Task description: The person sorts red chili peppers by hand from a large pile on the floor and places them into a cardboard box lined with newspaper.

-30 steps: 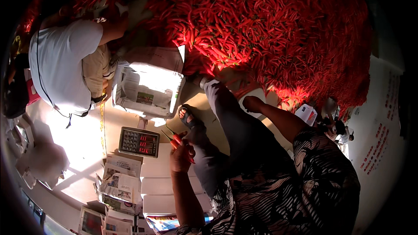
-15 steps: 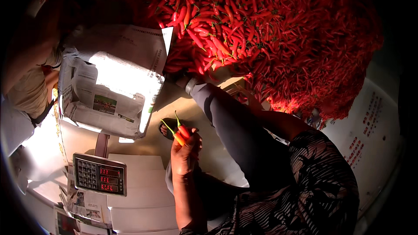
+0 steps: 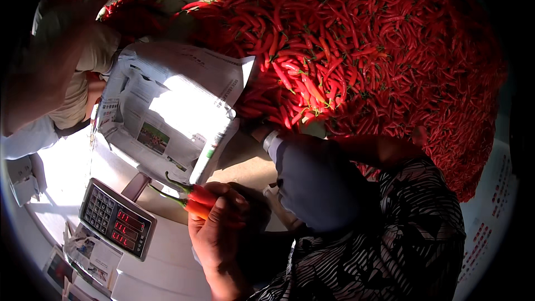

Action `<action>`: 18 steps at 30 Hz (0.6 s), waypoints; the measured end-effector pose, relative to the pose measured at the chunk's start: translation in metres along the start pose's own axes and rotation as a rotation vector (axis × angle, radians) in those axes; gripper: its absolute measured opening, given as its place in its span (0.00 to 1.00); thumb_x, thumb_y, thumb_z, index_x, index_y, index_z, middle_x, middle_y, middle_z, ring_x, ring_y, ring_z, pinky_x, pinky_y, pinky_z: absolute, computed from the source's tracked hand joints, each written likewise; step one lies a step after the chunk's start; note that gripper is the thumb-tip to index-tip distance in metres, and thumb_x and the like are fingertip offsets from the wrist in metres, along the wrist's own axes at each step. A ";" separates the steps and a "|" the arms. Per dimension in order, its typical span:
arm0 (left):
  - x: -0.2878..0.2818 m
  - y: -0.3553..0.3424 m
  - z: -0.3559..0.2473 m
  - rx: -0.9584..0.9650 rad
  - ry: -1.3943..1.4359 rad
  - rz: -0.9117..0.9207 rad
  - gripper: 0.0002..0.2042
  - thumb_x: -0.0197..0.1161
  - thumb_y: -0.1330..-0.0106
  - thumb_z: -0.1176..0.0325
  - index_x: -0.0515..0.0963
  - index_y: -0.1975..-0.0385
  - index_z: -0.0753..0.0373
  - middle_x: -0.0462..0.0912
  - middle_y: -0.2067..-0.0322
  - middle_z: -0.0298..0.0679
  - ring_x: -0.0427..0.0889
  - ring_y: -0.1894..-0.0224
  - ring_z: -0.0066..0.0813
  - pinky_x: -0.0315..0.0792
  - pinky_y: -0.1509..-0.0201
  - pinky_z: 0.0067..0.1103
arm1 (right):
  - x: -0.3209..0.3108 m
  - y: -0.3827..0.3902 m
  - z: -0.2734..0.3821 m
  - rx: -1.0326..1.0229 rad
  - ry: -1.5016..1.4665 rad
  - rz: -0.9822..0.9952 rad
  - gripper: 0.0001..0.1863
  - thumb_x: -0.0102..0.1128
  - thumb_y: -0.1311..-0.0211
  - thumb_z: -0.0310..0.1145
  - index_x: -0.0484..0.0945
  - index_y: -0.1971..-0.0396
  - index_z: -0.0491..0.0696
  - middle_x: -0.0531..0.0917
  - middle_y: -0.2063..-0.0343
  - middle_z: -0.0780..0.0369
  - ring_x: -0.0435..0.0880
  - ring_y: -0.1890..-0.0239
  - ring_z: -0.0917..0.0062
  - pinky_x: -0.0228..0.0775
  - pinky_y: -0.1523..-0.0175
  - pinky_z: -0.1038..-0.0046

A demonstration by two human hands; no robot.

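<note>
Holds two chillies (image 3: 200, 195), one red and one more orange, in the left hand (image 3: 214, 234), to the left of a raised, dark-trousered knee (image 3: 317, 189); has the fingers (image 3: 231, 194) clamped round both, with the thumb (image 3: 218, 213) pressed along the side; lets the green stems (image 3: 178, 183) poke out up and to the left, near the lower edge of a newspaper-lined crate (image 3: 142, 92); reaches with the right forearm (image 3: 368, 147) past the knee, beside the big heap of red chillies (image 3: 384, 61); loses sight of the right hand behind the knee, so cannot tell the state of its fingers; has a keypad display (image 3: 118, 220) with lit red digits just below the crate; has a pale stack (image 3: 161, 267) beside that, and newspapers (image 3: 97, 259) at lower left; has another person's blurred arm (image 3: 50, 89) at far left.
</note>
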State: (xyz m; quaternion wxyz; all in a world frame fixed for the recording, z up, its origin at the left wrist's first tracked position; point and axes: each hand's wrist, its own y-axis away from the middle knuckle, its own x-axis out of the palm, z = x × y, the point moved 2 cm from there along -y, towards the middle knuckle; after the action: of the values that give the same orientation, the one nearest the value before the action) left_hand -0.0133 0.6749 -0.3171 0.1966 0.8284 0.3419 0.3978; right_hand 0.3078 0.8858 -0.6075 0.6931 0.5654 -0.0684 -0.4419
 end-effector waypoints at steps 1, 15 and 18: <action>0.000 0.009 0.005 0.000 -0.015 -0.004 0.11 0.62 0.27 0.72 0.75 0.51 0.72 0.82 0.62 0.48 0.82 0.61 0.34 0.76 0.55 0.25 | -0.008 -0.002 0.003 -0.068 0.053 0.056 0.17 0.50 0.30 0.38 0.81 0.48 0.50 0.83 0.49 0.52 0.83 0.48 0.56 0.75 0.41 0.62; 0.009 0.077 -0.030 0.131 -0.729 -0.126 0.14 0.62 0.27 0.64 0.78 0.53 0.70 0.83 0.67 0.39 0.80 0.68 0.24 0.71 0.66 0.18 | -0.144 -0.061 0.007 -0.069 0.327 -0.666 0.22 0.44 0.27 0.41 0.74 0.36 0.63 0.68 0.28 0.63 0.71 0.31 0.54 0.61 0.27 0.54; 0.026 0.046 -0.031 0.013 -0.888 -0.067 0.14 0.62 0.27 0.65 0.79 0.50 0.67 0.85 0.68 0.37 0.82 0.69 0.21 0.71 0.70 0.16 | -0.136 -0.077 -0.022 -0.064 0.363 -0.690 0.21 0.45 0.29 0.40 0.75 0.38 0.62 0.71 0.31 0.62 0.74 0.34 0.55 0.63 0.28 0.55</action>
State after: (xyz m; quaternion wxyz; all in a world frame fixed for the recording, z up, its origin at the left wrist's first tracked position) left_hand -0.0072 0.6639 -0.2575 0.3320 0.9086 0.2532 -0.0054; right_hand 0.1982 0.9979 -0.6250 0.5220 0.6022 0.2631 -0.5437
